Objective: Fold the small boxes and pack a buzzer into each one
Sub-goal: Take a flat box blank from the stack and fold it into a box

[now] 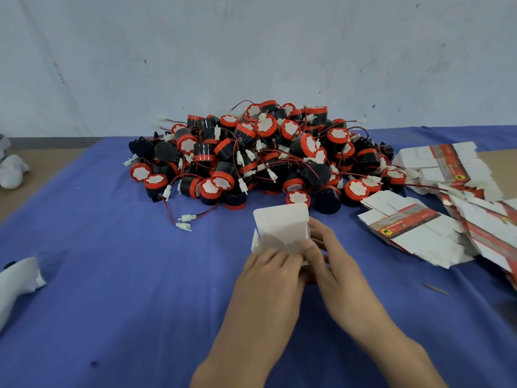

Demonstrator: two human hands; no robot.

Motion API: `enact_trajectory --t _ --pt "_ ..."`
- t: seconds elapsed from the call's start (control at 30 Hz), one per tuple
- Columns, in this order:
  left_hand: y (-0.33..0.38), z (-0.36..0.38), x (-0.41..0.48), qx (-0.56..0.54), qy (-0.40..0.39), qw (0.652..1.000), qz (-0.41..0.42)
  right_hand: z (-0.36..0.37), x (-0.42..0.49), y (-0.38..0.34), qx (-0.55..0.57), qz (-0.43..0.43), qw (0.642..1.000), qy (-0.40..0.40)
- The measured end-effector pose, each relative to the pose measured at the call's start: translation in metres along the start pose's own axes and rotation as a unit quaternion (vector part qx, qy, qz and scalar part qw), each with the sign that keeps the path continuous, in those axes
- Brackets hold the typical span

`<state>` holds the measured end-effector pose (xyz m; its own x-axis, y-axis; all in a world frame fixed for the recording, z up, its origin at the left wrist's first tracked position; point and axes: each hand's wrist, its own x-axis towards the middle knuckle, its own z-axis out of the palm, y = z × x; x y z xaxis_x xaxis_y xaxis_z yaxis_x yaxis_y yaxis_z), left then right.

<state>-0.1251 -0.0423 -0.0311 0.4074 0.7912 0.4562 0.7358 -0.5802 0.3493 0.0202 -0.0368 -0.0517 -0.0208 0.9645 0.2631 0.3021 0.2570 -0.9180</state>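
Left hand (268, 273), right hand (335, 264) pinch small box (282, 225); crease flaps squarely, tuck fully before loading buzzer (298, 198).

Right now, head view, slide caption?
Left hand and right hand fold a white box over blue cloth; buzzer pile behind, flat boxes beside.

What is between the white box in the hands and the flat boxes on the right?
Just bare blue cloth between the box and the flat boxes, in the head view.
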Motion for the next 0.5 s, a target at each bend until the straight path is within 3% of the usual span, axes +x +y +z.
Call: enact_trajectory --t 0.3,0.5 --pt "0.001 -0.014 0.002 -0.110 0.187 0.971 -0.097 -0.008 0.002 0.002 -0.023 0.062 0.997 0.027" --pt "-0.009 -0.027 0.001 -0.148 0.218 0.937 -0.229 -0.008 0.002 0.009 -0.042 0.081 0.991 0.099"
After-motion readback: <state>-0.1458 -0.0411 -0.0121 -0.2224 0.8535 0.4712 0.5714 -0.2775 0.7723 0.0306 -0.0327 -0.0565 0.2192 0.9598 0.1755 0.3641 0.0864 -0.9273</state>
